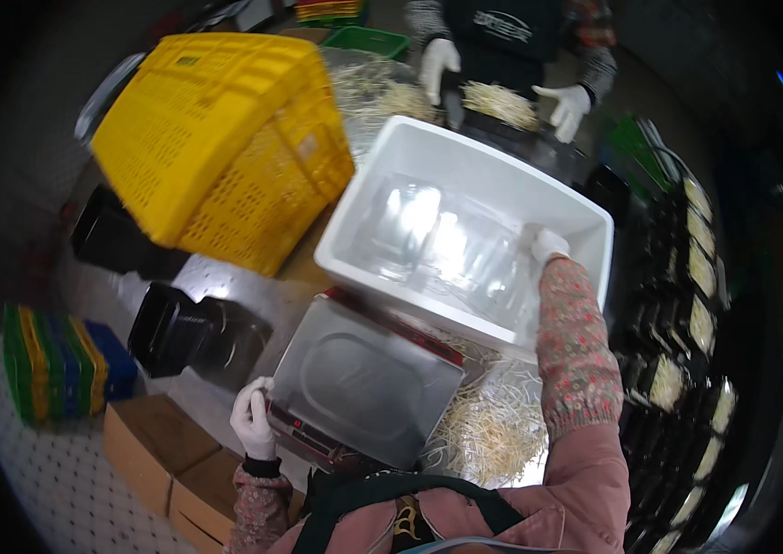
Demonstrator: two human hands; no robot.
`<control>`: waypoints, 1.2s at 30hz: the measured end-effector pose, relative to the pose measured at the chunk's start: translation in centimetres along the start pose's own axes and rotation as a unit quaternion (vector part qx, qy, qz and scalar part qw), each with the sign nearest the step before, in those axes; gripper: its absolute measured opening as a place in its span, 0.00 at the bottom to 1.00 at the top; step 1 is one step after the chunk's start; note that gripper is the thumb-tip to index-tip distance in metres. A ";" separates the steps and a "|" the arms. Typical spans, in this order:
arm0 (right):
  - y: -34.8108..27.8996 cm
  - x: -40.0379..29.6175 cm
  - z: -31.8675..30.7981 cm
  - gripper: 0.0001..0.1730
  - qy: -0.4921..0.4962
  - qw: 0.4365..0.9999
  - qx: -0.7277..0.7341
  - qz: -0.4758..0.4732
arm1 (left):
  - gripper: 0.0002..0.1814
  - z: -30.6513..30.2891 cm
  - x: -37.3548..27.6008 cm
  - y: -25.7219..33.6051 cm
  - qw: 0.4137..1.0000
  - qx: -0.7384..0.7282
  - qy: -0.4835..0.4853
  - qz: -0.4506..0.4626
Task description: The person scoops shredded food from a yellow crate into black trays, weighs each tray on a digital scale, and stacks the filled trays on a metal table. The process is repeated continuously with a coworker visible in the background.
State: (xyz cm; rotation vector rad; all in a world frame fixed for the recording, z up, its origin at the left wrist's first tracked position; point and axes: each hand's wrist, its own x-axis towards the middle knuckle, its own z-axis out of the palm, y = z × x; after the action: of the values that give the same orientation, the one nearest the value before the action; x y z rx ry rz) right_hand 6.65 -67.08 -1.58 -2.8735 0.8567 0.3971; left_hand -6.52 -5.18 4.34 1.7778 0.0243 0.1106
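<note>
My right hand [549,244], in a white glove, reaches into a white plastic tub [464,149] near its right wall. Shiny clear plastic pieces [446,235] cover much of the tub's bottom. The fingers are partly hidden, so a grip on anything cannot be made out. My left hand [253,419], also gloved in white, has its fingers bent beside the left corner of a bench scale [367,388] with a bare metal pan. Whether anything is between those fingers is unclear. Loose bean sprouts [491,429] lie in a heap right of the scale.
A yellow perforated crate [225,138] stands left of the tub. Black plastic trays [170,332] lie below it. Filled trays [699,277] are stacked at the right. Across the table, a co-worker's gloved hands [441,66] flank a sprout-filled tray [500,107]. Cardboard boxes [156,443] sit lower left.
</note>
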 end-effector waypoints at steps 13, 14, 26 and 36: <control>-3.0 -27.8 -15.0 0.07 0.059 0.872 0.436 -0.213 | 0.25 -15.7 11.9 -6.6 0.805 0.574 0.112 0.100; -3.0 -31.3 -14.7 0.08 0.025 0.879 0.436 -0.194 | 0.21 -16.5 12.7 -7.1 0.810 0.561 0.120 0.122; 6.9 -45.3 14.3 0.12 -0.030 0.946 0.283 -0.158 | 0.08 -18.7 15.8 -6.5 0.950 0.241 0.186 0.074; 0.7 -52.0 13.2 0.20 0.025 0.913 0.405 0.046 | 0.15 -21.4 15.9 -1.6 0.963 0.165 0.193 0.087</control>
State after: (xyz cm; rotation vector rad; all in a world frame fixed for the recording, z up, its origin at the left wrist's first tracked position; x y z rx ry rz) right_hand -38.53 -38.14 0.39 -2.0812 0.8909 -0.0406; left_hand 7.45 17.19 8.15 2.0633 0.1767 0.6088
